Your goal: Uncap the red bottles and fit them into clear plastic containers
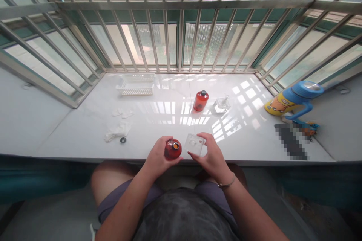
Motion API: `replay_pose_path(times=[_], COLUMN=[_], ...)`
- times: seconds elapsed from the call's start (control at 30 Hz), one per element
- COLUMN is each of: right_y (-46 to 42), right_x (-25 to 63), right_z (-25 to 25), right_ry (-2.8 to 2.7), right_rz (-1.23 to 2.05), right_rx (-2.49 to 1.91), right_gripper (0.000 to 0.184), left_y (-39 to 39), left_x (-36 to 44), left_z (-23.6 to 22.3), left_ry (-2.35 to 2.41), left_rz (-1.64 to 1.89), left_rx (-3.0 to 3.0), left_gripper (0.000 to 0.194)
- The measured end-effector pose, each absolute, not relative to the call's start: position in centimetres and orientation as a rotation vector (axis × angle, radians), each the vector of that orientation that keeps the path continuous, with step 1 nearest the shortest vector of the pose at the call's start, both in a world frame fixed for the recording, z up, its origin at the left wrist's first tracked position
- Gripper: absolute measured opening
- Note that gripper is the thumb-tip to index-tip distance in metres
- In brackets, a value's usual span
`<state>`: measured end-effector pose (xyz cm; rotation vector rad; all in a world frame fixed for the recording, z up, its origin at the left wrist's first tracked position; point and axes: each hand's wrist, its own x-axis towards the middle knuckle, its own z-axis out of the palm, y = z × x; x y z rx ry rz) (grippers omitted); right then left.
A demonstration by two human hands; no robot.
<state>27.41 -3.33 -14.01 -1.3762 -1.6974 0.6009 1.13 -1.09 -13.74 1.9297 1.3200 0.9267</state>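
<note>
At the near edge of the white counter the person's left hand clasps 1 open red bottle, just beside the clear square container gripped in the right hand, with a black ring off left, then 1 capped red bottle and a white basket near the window

2 forearms angle inward, fingers curled (wrists apart).

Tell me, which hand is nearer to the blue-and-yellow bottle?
Right. The right hand, holding a clear container, is left of the blue-and-yellow bottle; the left hand, around an uncapped red bottle, is farther left.
</note>
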Motion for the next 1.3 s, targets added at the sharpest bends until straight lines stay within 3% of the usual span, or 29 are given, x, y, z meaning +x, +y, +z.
replay_pose_path(times=[0.13,0.73,1.3], right_y=[-3.3,-3.3,-2.6], right_x=[28.1,29.3,30.0], right_z=[-12.9,-9.9,-7.4], right_ry=[-1.772,-1.978,-2.190], right_rz=[0.484,0.622,0.546], right_rx=[-1.345,-1.296,-1.235], right_gripper=[0.063,0.063,0.077], left_y=[-1.2,-0.5,-0.4], left_x=[1.9,2.0,2.4], left_z=[-13.3,-13.0,-12.5], left_ry=[1.293,1.251,1.238], left_rz=[0.902,0.848,0.781], left_rx=[2.054,2.108,2.171], left_gripper=[0.076,0.079,0.080])
